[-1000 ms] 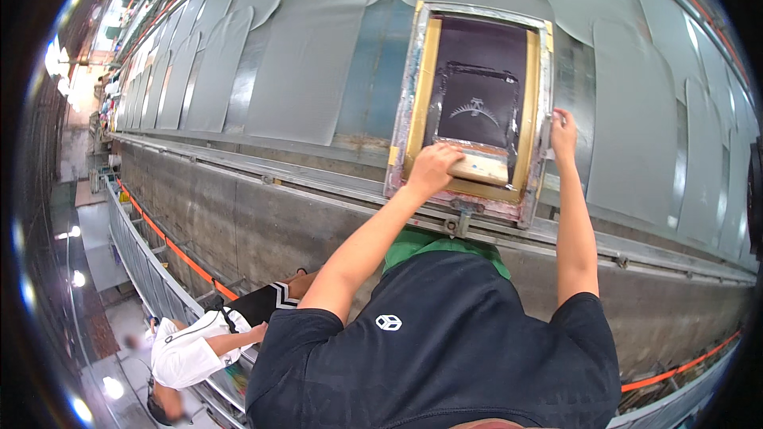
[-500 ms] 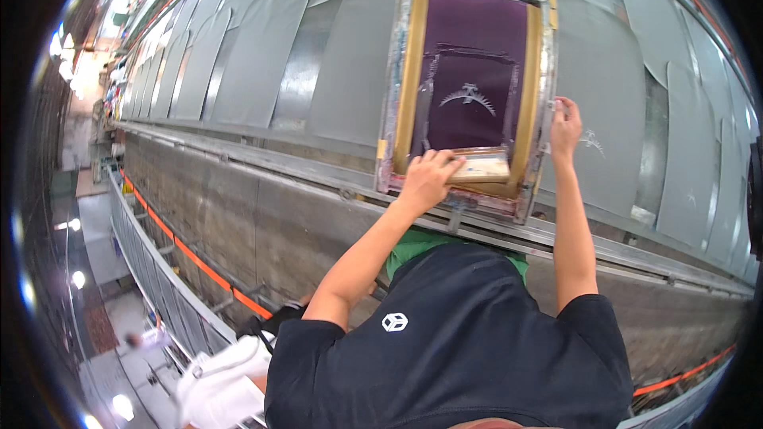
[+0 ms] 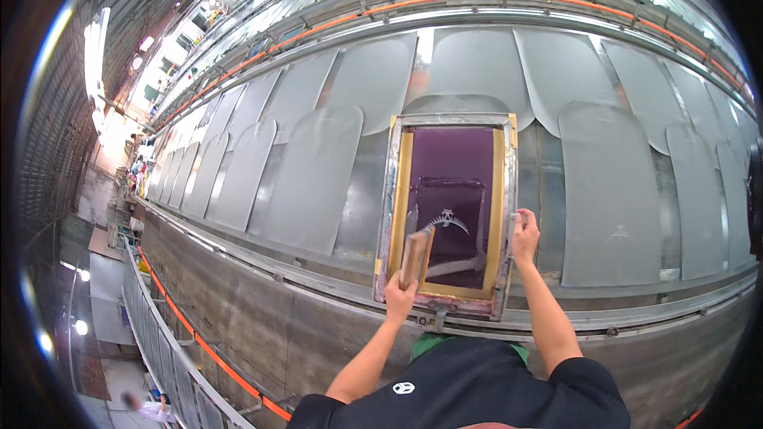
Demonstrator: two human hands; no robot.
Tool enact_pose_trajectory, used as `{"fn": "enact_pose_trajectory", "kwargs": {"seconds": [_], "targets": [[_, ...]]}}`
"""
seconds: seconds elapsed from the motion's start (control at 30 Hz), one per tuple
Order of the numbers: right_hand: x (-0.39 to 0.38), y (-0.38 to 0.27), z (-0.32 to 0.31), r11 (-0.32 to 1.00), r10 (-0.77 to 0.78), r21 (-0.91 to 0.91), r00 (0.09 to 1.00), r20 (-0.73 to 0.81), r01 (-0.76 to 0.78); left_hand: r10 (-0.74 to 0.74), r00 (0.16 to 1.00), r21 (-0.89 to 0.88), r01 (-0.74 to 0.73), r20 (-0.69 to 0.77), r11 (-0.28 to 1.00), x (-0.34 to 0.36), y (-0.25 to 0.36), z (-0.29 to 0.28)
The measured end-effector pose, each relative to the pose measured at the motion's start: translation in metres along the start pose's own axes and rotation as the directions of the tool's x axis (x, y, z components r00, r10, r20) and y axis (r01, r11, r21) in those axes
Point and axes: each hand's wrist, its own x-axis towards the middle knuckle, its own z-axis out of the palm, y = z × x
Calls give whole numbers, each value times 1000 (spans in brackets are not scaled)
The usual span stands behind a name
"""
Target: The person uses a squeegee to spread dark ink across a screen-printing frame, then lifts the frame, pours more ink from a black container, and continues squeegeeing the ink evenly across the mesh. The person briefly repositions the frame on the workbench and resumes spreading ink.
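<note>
A screen-printing frame (image 3: 513, 167) with purple mesh lies over a grey panel on the long table in front of me. On the mesh (image 3: 453, 155) a pale curved, spiky design (image 3: 447, 222) shows inside a dark rectangle. My left hand (image 3: 400, 295) is closed around the near end of a wooden squeegee (image 3: 416, 258), which slants along the left part of the frame, its far end by the design. Whether its blade touches the mesh I cannot tell. My right hand (image 3: 525, 237) grips the right rail of the frame with bent fingers.
Rows of grey round-ended panels (image 3: 318, 183) cover the table on both sides; one to the right (image 3: 612, 199) bears a faint similar print. A metal rail (image 3: 318, 270) runs along the near table edge. Orange piping (image 3: 199, 314) and a person (image 3: 151, 407) are at lower left.
The squeegee has turned from lying crosswise at the frame's near end to pointing away from me along its left side. My right hand stays on the right rail. The whole view has shifted.
</note>
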Motion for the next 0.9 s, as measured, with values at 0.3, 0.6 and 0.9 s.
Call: {"fn": "enact_pose_trajectory", "kwargs": {"seconds": [0.3,0.6,0.9], "targets": [[-6,-9,10,998,-42,-45,999,31,44,39,985,180,-70,168,981,18,-2,-25],[14,38,-5,857,-154,-459,966,210,236,24,837,385,-276,546,881,51,16,-20],[-116,-74,-53,725,-450,-49,525,722,687,157,706,387,-544,690,745,43,35,-21]]}}
